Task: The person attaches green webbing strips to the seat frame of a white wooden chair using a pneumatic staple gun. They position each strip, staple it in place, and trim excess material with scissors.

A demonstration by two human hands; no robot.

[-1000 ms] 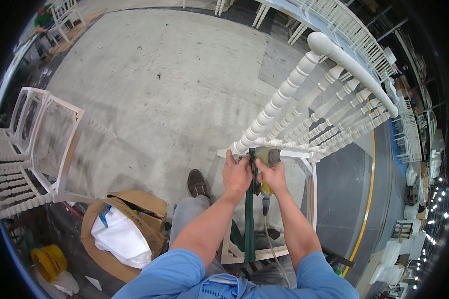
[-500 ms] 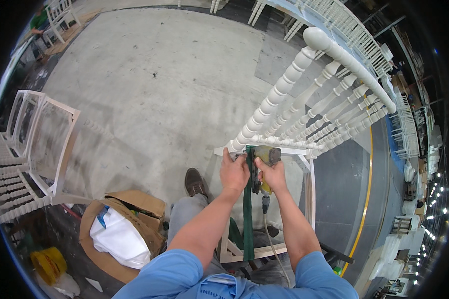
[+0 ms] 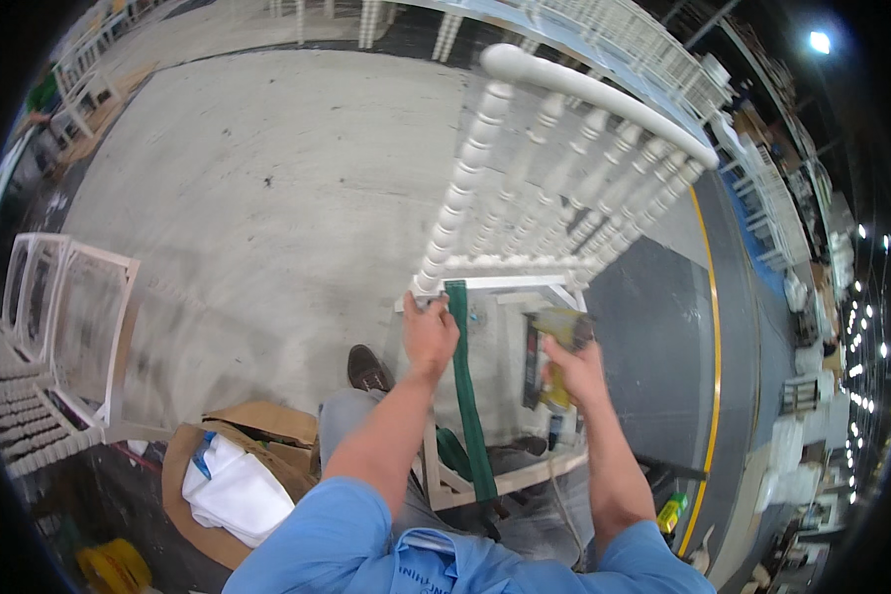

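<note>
A white wooden chair [image 3: 510, 284] with a turned-spindle back stands before me, its seat frame open. A green webbing strap [image 3: 471, 416] runs from the far seat rail to the near one. My left hand [image 3: 431, 340] is at the far left corner of the frame, its fingers closed at the strap's far end; the exact grip is partly hidden. To the right of the strap, my right hand [image 3: 578, 370] grips a yellow and black pneumatic staple gun [image 3: 564, 325], held over the seat opening, apart from the rail. A hose [image 3: 566, 510] trails from its handle toward me.
At the left stands another chair frame [image 3: 119, 337]. A brown cardboard box [image 3: 183, 485] with white material sits by my leg, near a yellow bucket [image 3: 114, 566]. A green-labelled container [image 3: 672, 512] is at the lower right. White furniture lines the far side and right.
The staple gun has moved away from the strap's far end, to the right. My left hand stays at the frame corner. The view has shifted, so the chair appears further left.
</note>
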